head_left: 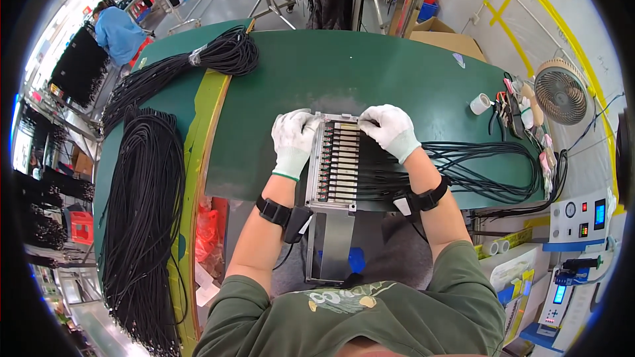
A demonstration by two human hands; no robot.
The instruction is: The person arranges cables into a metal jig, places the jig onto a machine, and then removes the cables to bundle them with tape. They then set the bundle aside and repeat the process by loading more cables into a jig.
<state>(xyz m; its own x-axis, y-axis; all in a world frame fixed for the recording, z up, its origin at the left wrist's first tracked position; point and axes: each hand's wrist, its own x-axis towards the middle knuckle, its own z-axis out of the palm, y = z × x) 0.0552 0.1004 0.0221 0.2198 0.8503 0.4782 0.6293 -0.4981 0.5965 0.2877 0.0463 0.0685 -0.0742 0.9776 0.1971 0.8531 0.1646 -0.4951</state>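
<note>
A metal fixture (317, 173) stands at the near edge of the green table, holding a row of cable-end connectors (344, 164) side by side. From its right side, black cables (493, 152) run out and loop across the table. My left hand (293, 137), in a white glove, rests at the fixture's upper left corner with its fingers bent together. What those fingers grip, if anything, is hidden. At the upper right corner, my gloved right hand (390, 131) pinches close to the topmost connector. The small thing between its fingertips cannot be made out.
Two bundles of black cables (147, 205) (228, 53) lie on the left, by a yellow-green strip (206, 116). Pliers (497, 119), a white roll (480, 104) and a fan (561, 91) are at the right. Instrument boxes (577, 219) stand lower right. A person (119, 33) sits far left.
</note>
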